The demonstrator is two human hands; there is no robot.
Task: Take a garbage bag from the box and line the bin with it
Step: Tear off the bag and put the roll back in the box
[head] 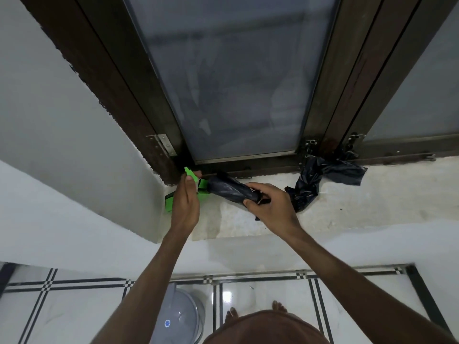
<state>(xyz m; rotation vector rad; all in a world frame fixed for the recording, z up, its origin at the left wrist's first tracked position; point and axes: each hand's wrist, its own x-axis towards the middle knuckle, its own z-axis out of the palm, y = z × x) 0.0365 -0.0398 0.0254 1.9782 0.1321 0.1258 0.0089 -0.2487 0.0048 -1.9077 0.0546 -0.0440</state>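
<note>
A green box [202,186] lies on the window sill [347,209] in the left corner. My left hand [185,199] grips it, fingers over its open flap. A dark roll of garbage bags [228,189] sticks out of the box to the right. My right hand [269,203] is shut on the roll's right end. A loose black bag [323,180] lies crumpled on the sill to the right, by the window frame. The grey bin [182,316] stands on the tiled floor below, partly hidden by my left forearm.
A frosted glass window [231,83] in a dark frame rises behind the sill. White walls close in on the left. My bare feet [255,312] stand on glossy white tiles with black lines, right of the bin.
</note>
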